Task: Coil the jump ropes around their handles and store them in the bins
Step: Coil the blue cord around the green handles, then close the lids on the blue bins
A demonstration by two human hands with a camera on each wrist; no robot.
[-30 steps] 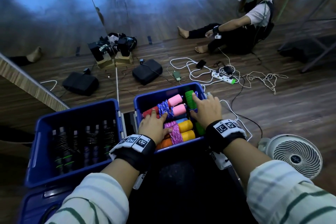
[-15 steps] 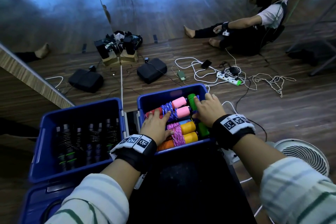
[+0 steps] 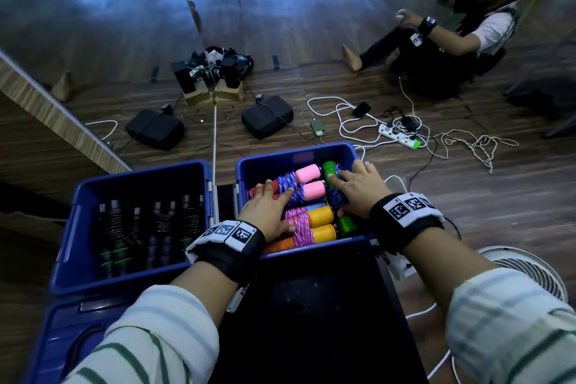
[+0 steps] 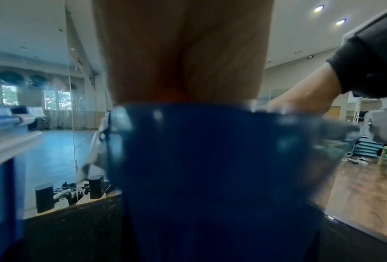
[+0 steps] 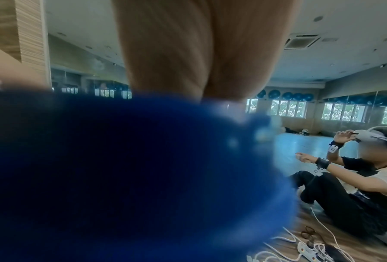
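Note:
The right blue bin (image 3: 296, 151) holds several coiled jump ropes: pink handles (image 3: 308, 173) wound in blue cord, yellow-orange handles (image 3: 322, 215) wound in pink cord, and a green-handled rope (image 3: 330, 168) along the right side. My left hand (image 3: 268, 206) lies flat on the bundles, fingers stretched onto the blue cord. My right hand (image 3: 355, 187) rests with spread fingers on the green-handled rope by the bin's right wall. The left blue bin (image 3: 137, 174) holds several dark ropes. Both wrist views show only a blurred blue bin wall (image 4: 210, 159) and palm.
A black surface (image 3: 311, 305) lies in front of the bins, a blue lid (image 3: 78, 330) at lower left. A white fan (image 3: 530, 271) stands on the right. A power strip with cables (image 3: 400, 134), black cases (image 3: 268, 115) and a seated person (image 3: 452, 44) occupy the floor beyond.
Both hands stay on the ropes in the right bin; my left fingers have slid a little forward onto the blue cord. The seated person has raised an arm.

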